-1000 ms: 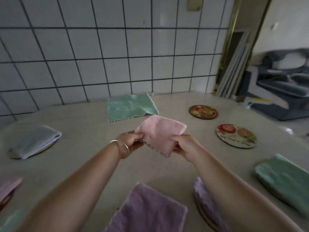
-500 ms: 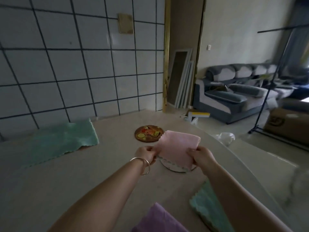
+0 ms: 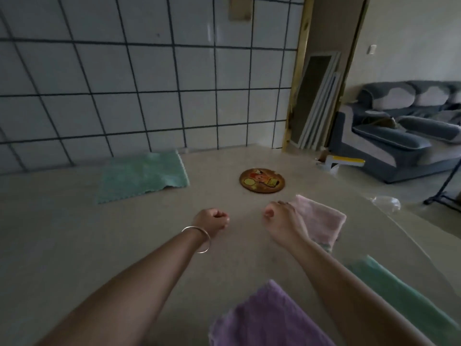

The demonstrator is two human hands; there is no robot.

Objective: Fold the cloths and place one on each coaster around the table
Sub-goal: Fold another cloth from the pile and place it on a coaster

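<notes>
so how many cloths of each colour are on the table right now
green fleecy cloths: 2 (unfolded by the wall, folded at right edge)
pink folded cloth: 1
purple fleecy cloth: 1
total: 4

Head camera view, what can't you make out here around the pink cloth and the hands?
- Any coaster under the pink cloth: the cloth itself covers the spot.
- Whether the right hand touches the pink cloth: it overlaps the cloth's near corner, contact unclear.
- Purple cloth: cut off by the bottom edge, so its fold is unknown.
- Near green cloth: partly behind the right forearm and cut off by the frame corner.
- Brown coaster: picture too blurred to read.
</notes>
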